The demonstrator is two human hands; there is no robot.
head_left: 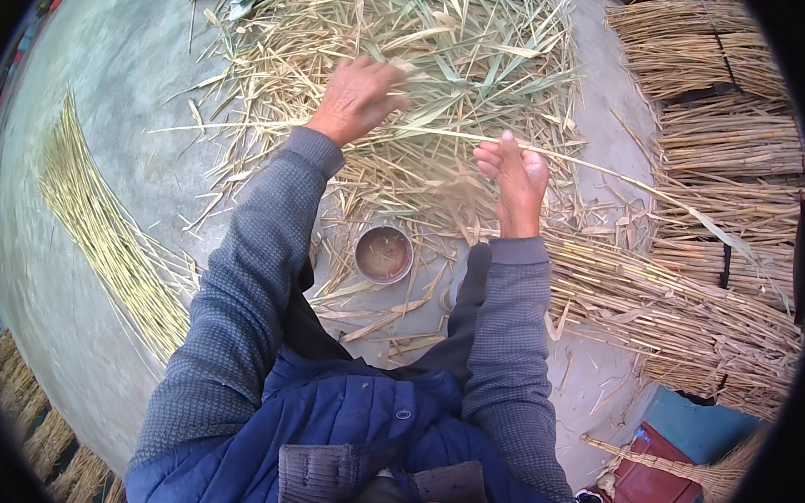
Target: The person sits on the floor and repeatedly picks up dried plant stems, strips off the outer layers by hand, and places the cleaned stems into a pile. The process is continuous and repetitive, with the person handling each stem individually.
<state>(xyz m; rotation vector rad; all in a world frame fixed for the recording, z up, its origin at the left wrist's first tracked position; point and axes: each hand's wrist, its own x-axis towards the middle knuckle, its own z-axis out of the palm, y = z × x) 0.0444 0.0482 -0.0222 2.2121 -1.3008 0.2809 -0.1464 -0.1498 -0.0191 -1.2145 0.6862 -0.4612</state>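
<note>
My right hand (pixel 516 177) is closed around a long, thin pale-green reed stalk (pixel 616 174), its thumb pressed on it. The stalk lies across the view, its thin end reaching left past my left wrist and a long leaf (pixel 729 234) trailing at its right end. My left hand (pixel 360 96) is above the stalk, over the pile, with its fingers loosely bent and apart. Those fingers are slightly blurred, and nothing shows in them. Beneath both hands spreads a heap of stripped dry and green reed leaves (pixel 476 64).
A metal bowl (pixel 407 261) with brownish contents stands between my legs. A bundle of yellow-green stalks (pixel 116 236) lies left on the grey floor. Reed bundles (pixel 727 141) are stacked along the right, and another bundle (pixel 655 292) lies beside my right forearm. A broom (pixel 682 467) rests lower right.
</note>
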